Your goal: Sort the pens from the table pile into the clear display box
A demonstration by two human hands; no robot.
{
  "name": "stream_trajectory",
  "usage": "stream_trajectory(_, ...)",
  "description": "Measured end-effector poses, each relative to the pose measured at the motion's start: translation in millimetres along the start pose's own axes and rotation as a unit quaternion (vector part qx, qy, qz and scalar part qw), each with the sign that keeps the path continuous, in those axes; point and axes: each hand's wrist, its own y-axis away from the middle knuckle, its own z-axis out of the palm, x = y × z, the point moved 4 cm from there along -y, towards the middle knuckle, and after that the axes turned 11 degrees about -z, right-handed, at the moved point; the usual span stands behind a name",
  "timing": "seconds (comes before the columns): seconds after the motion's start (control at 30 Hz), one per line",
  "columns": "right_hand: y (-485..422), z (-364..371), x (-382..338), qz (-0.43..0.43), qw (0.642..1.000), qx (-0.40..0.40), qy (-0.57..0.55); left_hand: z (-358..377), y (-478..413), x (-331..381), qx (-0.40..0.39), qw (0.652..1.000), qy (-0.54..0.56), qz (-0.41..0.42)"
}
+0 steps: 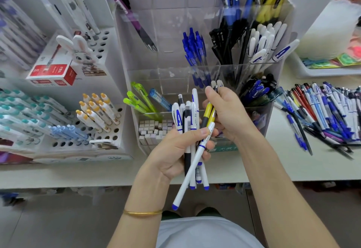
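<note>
Head camera looks down on both hands at centre frame. At 6 o'clock the left hand (175,150) curls round a bunch of pens (190,119), mostly white with blue tips; one white pen (187,179) slants out toward 7 o'clock. Just toward 2 o'clock from it, the right hand (228,115) pinches a yellow pen (207,111) whose lower end reaches the bunch. At 12 o'clock stands the clear display box (175,23), its compartments partly filled. At 3 o'clock the pen pile (328,111) lies on the table (273,165).
</note>
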Motion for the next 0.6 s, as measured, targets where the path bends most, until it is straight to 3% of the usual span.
stream_trajectory(0.3, -8, -4, 1, -0.114, 0.985, 0.089, 0.091, -4, 3, 3, -0.019, 0.999, 0.013, -0.033)
stream_trajectory(0.47, -13, -19, -9, -0.152, 0.977, 0.146, 0.020, -8, 7, -2, -0.020, 0.998, 0.024, -0.049)
stream_trajectory(0.6, -7, -31, -21, -0.203, 0.953, 0.208, 0.080, -9, 7, 0, -0.014, 0.999, 0.014, -0.042)
